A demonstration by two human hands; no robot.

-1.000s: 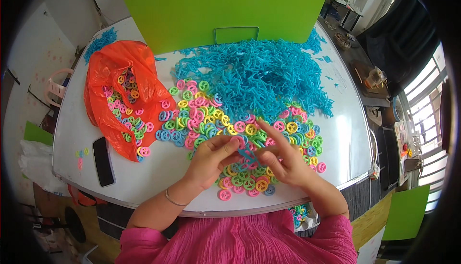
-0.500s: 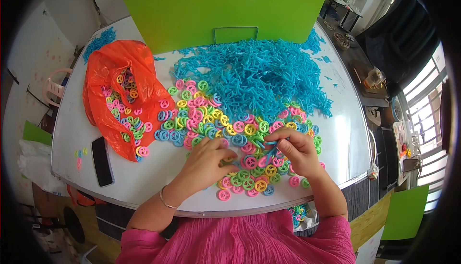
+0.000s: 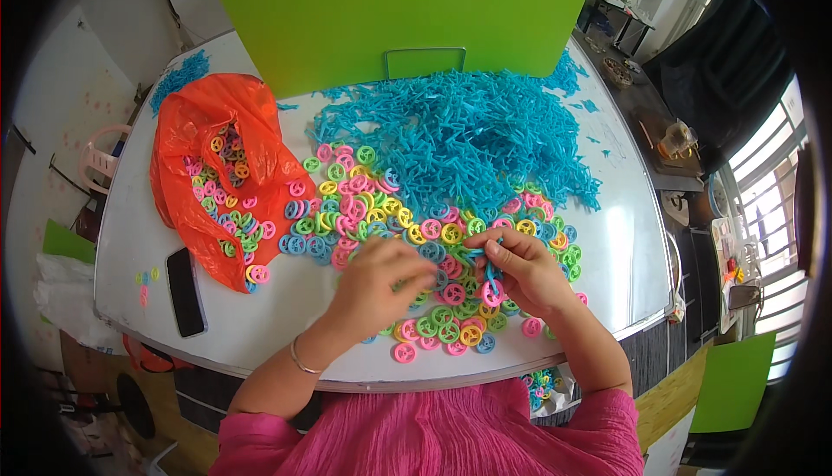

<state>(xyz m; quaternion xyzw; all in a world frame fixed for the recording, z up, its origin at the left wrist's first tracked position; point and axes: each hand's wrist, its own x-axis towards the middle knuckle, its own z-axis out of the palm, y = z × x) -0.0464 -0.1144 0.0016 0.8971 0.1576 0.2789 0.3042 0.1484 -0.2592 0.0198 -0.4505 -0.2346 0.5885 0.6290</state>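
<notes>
My right hand (image 3: 530,275) pinches blue plastic sticks (image 3: 491,275) between thumb and fingers. At the lower end of these sticks is a pink wheel (image 3: 491,292), just above the pile. My left hand (image 3: 379,284) hovers over the left part of the pile, fingers curled and smeared by motion. A bit of green shows by its fingertips, but whether it is held is unclear. Beneath both hands spreads a pile of small plastic wheels (image 3: 448,332) in pink, green, yellow and blue. Behind it lies a large heap of blue plastic sticks (image 3: 468,134).
An orange-red plastic bag (image 3: 186,103) with more wheels lies open at the left. Near it are a dark phone (image 3: 185,292) and a few loose wheels (image 3: 144,289). A green board (image 3: 399,8) with a metal handle (image 3: 425,50) stands at the back of the white table (image 3: 251,337).
My left hand has lifted slightly from the wheels and is blurred. The pink wheel now shows clearly below the blue sticks in my right hand, which has shifted slightly left.
</notes>
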